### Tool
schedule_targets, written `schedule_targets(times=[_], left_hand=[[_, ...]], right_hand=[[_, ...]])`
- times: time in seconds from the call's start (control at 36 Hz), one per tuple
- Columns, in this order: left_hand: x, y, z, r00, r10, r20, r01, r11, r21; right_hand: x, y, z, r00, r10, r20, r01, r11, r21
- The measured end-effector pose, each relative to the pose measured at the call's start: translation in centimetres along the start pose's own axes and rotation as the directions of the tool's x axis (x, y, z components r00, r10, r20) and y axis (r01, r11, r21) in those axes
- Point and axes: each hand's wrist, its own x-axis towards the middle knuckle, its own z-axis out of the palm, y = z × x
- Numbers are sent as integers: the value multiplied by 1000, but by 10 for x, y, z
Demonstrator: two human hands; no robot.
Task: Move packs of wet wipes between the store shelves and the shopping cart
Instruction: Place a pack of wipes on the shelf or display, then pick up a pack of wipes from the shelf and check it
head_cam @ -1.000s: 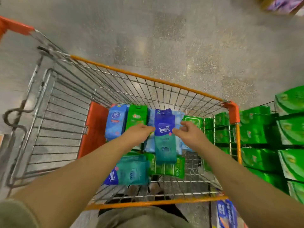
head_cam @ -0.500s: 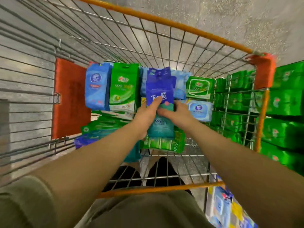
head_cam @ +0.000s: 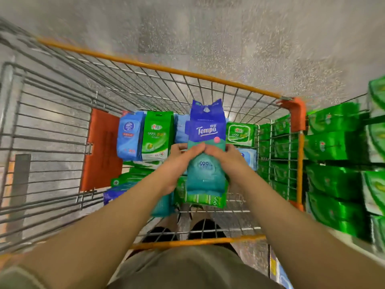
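Lifting out of the orange-rimmed wire shopping cart [head_cam: 166, 69], the tall blue-and-teal soft plastic Tempo wet-wipe pack [head_cam: 205, 147] now stands higher than half a second ago, upright above the packs on the basket floor. Left hand [head_cam: 179, 161] at its 9 o'clock and right hand [head_cam: 226, 157] at 3 o'clock each keep a grip clamped round its middle. Green packs on the store shelf [head_cam: 333, 147] at 3 o'clock look its likely destination.
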Motion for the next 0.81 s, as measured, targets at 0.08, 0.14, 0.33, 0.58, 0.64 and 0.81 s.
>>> schedule_targets(times=[0.08, 0.14, 0.33, 0.58, 0.64, 0.81], left_hand=[[-25, 13, 4, 995, 87, 50, -84, 994, -66], [-41, 23, 6, 987, 109, 121, -95, 989, -112], [-111, 61, 13, 939, 170, 300, -162, 985, -51], [-192, 80, 21, 857, 198, 476, -198, 979, -52], [-206, 77, 26, 851, 186, 491, -184, 982, -51], [-251, 61, 46, 807, 148, 572, -192, 981, 17]], right_hand=[[-32, -23, 3, 998, -57, 25, 55, 996, 76], [-52, -35, 5, 992, -114, 49, 110, 990, 92], [-124, -57, 12, 969, -248, 5, 243, 954, 174], [-226, -39, 25, 898, -424, -114, 432, 808, 401], [-245, -32, 30, 886, -436, -161, 459, 772, 439], [-297, -8, 24, 843, -441, -307, 537, 662, 524]])
